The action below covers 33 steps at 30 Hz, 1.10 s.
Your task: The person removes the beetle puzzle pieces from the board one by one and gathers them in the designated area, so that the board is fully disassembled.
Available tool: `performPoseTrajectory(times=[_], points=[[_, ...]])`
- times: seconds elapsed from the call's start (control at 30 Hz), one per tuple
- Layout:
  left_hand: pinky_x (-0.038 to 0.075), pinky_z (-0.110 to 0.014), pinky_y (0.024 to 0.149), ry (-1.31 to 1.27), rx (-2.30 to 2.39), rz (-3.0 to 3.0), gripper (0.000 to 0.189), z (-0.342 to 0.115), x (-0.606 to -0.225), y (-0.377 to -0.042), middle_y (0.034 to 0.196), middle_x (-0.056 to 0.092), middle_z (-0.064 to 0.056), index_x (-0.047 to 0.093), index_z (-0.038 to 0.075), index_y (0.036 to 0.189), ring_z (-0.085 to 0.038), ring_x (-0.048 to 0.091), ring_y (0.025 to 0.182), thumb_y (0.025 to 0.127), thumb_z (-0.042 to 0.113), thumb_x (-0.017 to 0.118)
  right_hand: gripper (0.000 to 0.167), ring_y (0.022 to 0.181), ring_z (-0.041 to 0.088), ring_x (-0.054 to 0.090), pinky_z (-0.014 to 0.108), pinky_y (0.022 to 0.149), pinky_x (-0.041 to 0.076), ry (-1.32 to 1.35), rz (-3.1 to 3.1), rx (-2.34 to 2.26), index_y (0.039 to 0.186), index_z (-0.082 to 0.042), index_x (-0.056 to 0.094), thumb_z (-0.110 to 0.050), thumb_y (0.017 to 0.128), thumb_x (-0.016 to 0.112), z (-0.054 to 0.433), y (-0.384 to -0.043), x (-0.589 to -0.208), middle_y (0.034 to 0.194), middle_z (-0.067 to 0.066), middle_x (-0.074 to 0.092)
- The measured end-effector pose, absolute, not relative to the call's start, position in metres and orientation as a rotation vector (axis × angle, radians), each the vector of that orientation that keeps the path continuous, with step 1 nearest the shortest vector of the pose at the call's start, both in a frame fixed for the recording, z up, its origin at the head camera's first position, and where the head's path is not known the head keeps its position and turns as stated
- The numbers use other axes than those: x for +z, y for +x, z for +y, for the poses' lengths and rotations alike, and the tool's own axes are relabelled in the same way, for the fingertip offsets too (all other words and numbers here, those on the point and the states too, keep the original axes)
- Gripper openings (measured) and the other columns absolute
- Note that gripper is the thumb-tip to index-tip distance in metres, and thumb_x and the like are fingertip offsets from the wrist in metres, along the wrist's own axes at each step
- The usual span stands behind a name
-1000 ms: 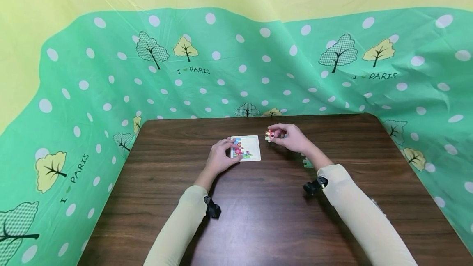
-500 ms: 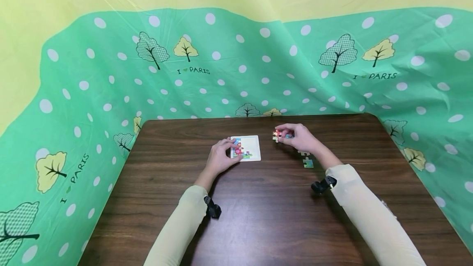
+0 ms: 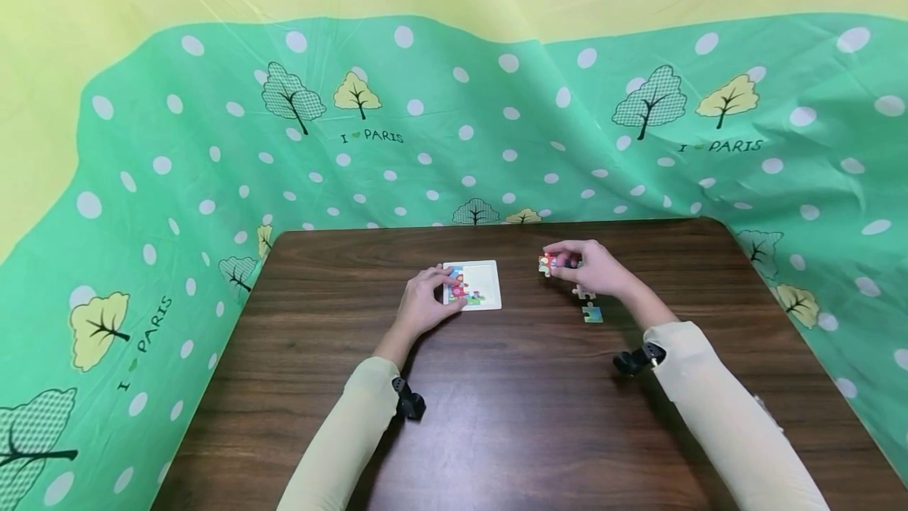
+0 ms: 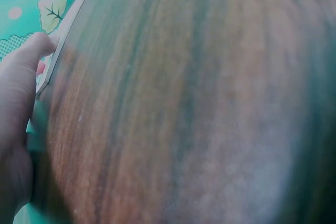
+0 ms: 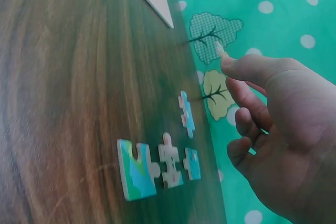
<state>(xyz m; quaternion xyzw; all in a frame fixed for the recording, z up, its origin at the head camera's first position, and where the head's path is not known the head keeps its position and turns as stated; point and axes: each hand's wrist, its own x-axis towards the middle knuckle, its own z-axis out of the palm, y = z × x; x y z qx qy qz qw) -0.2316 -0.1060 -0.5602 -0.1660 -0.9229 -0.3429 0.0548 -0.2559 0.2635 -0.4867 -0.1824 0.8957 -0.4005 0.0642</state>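
A white puzzle tray (image 3: 488,282) lies flat toward the back of the table, with joined colourful pieces (image 3: 457,290) along its left side and bottom. My left hand (image 3: 423,302) rests on the tray's left part, fingertips and thumb spread over the pieces. In the left wrist view the thumb lies over the rim of the tray (image 4: 65,27). To the right, my right hand (image 3: 596,268) pinches a red and yellow puzzle piece (image 3: 545,264) between thumb and fingers. In the right wrist view that puzzle piece (image 5: 220,49) shows edge-on at the thumb tip, above the tabletop.
Several loose puzzle pieces lie below the right hand: a blue-green corner piece (image 5: 137,174), a pale piece (image 5: 169,161), a small blue piece (image 5: 192,163) and another blue piece (image 5: 186,114). The dark wooden table (image 3: 489,408) ends at a green dotted cloth (image 3: 426,132).
My right hand has moved right, away from the tray, still pinching the piece, which has turned a little. Loose pieces under its wrist have come into view. The left hand stays put.
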Motion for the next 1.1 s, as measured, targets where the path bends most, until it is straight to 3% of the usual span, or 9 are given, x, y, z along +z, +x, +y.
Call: performPoseTrajectory(times=[0.43, 1.1], points=[[0.043, -0.062, 0.132, -0.496, -1.057, -2.802, 0.042, -0.106, -0.560, -0.231, 0.155, 0.074, -0.007, 0.085, 0.013, 0.124, -0.031, 0.060, 0.158, 0.090, 0.037, 0.091, 0.041, 0.063, 0.006, 0.050, 0.025, 0.060, 0.044, -0.550, 2.706, -1.193, 0.140, 0.006, 0.072, -0.006, 0.101, 0.080, 0.278, -0.245, -0.501, 0.092, 0.009, 0.073], [0.045, -0.062, 0.130, -0.499, -1.049, -2.791, 0.042, -0.105, -0.558, -0.230, 0.154, 0.075, -0.007, 0.085, 0.012, 0.123, -0.032, 0.062, 0.156, 0.090, 0.037, 0.091, 0.043, 0.073, 0.013, 0.052, 0.026, 0.064, 0.044, -0.495, 2.669, -1.121, 0.142, -0.002, 0.075, -0.002, 0.100, 0.080, 0.286, -0.241, -0.520, 0.098, 0.011, 0.072]])
